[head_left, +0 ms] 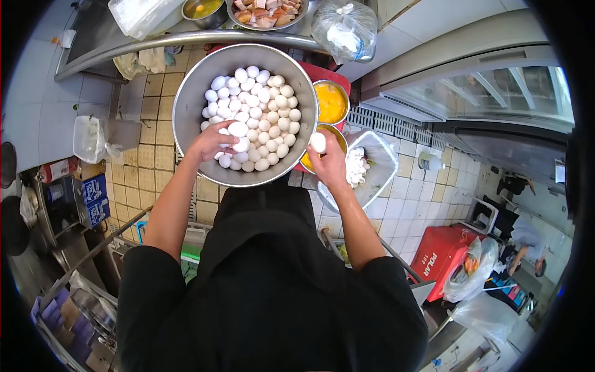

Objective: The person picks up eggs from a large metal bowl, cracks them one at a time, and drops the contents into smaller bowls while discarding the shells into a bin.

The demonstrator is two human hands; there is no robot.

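A large metal pot [186, 105] full of white and pale cream eggs [254, 102] stands in front of me. Over its near left part, my left hand [214, 144] has its fingers curled round white eggs [237, 129], seemingly two. Just outside the pot's right rim, my right hand [330, 162] grips a single white egg [317, 142] between thumb and fingers. That egg is above a metal bowl [339, 134] with yellow beaten egg, partly covered by the hand. Behind it sits a second bowl of yellow egg [331, 102].
Right of my hand, a lined bin [384, 164] contains eggshells [357, 167]. A metal counter [186, 42] at the back bears a bowl of meat chunks [263, 15] and a tied plastic bag [344, 31]. A red cooler [441, 257] and another person [527, 242] are at the far right.
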